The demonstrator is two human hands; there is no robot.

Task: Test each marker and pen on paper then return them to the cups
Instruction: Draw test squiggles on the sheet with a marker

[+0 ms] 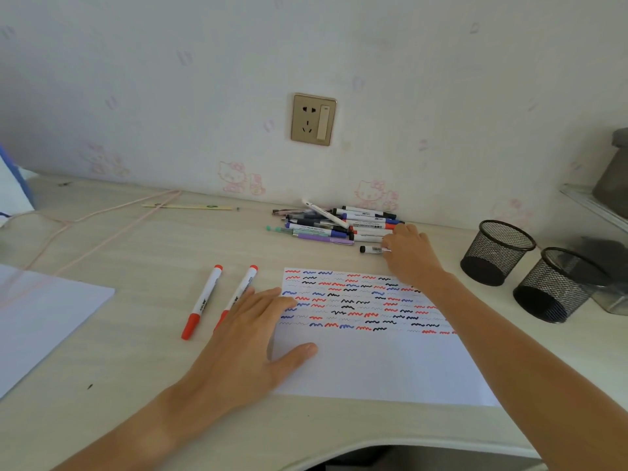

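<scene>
One grip [406, 248] around black-capped marker [372, 249]

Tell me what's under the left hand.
The left hand lies flat over the paper's left edge and the lower part of one red marker. The marker's covered end cannot be seen.

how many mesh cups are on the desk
2. One mesh cup stands near the wall, right of the pen pile; the other mesh cup sits right of it and nearer the person. Both look empty.
</scene>
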